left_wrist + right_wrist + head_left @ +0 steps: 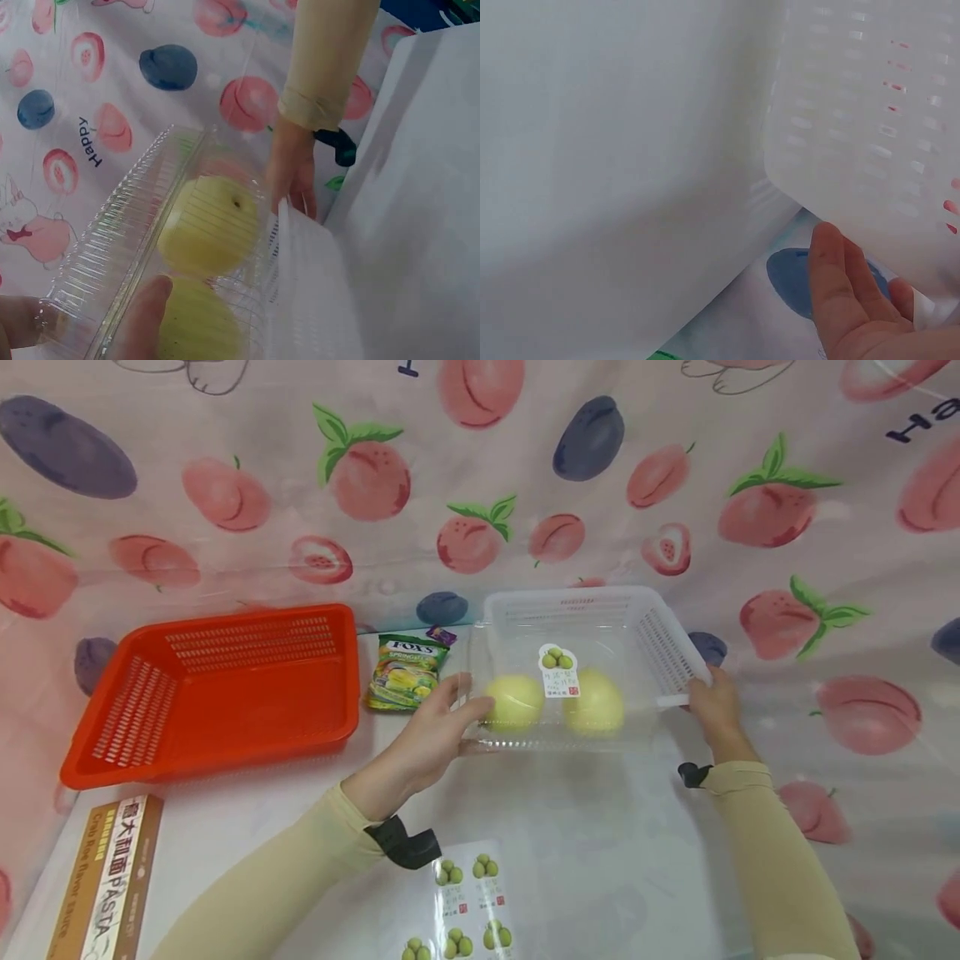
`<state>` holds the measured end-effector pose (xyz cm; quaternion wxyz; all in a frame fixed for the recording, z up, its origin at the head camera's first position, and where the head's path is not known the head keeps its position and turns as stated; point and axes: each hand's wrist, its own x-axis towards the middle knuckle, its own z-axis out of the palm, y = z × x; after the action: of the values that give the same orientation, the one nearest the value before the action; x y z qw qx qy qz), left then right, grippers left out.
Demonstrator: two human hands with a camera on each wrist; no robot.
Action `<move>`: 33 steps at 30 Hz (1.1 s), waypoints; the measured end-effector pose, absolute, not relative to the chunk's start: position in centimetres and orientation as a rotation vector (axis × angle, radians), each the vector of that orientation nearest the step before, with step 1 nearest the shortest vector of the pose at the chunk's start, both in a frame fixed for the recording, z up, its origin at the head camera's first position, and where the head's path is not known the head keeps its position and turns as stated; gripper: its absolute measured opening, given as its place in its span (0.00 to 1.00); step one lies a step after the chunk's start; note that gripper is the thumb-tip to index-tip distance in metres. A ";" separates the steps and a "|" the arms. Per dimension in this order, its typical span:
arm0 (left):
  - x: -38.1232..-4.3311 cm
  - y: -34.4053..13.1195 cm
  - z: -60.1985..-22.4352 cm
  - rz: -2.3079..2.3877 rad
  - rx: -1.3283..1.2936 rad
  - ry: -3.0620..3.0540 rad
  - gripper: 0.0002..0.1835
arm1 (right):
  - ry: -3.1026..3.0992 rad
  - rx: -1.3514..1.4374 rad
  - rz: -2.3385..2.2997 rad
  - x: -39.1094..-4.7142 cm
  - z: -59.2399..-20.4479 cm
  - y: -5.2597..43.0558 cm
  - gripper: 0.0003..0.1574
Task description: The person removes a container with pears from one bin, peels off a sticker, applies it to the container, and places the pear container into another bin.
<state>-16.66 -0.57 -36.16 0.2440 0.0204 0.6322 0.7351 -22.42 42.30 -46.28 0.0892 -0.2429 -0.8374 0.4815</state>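
Note:
My left hand (431,735) grips the left end of a clear plastic fruit box (555,745), thumb on top. Two round yellow-green pears (594,703) show through it, below a label (558,670) with green pears. The box is tilted and overlaps the front of a white plastic basket (667,643) in the head view. At that basket's right front corner, my right hand (716,714) holds the rim. In the right wrist view, its fingers (832,277) lie along the outside of the basket's wall, beneath the rim.
To the left stands a red basket (225,693). A green candy bag (408,672) and a small purple wrapper (441,635) lie between the baskets. A pasta box (108,877) is at front left, and a sticker sheet (468,902) at the front. Fruit-printed cloth (525,468) hangs behind.

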 end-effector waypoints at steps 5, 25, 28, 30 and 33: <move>-19.2 2.2 -36.3 2.065 0.049 1.692 0.35 | -2.476 -0.701 1.469 -22.4 -46.4 42.3 0.35; -26.3 10.6 -39.1 2.141 -0.014 1.659 0.41 | -2.478 -0.702 1.452 -22.5 -46.1 42.1 0.34; -26.7 11.2 -39.7 2.116 -0.017 1.679 0.41 | -2.491 -0.704 1.440 -22.6 -46.3 42.3 0.34; -26.9 11.6 -40.0 2.093 -0.024 1.696 0.41 | -2.497 -0.705 1.438 -22.6 -46.4 42.4 0.34; -27.2 12.2 -40.3 2.077 -0.016 1.701 0.41 | -2.489 -0.708 1.446 -22.5 -46.4 42.3 0.35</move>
<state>-27.24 12.23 -40.29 0.2265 -0.0060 0.6173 0.7534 -22.50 42.35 -46.35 0.0887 -0.2378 -0.8364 0.4858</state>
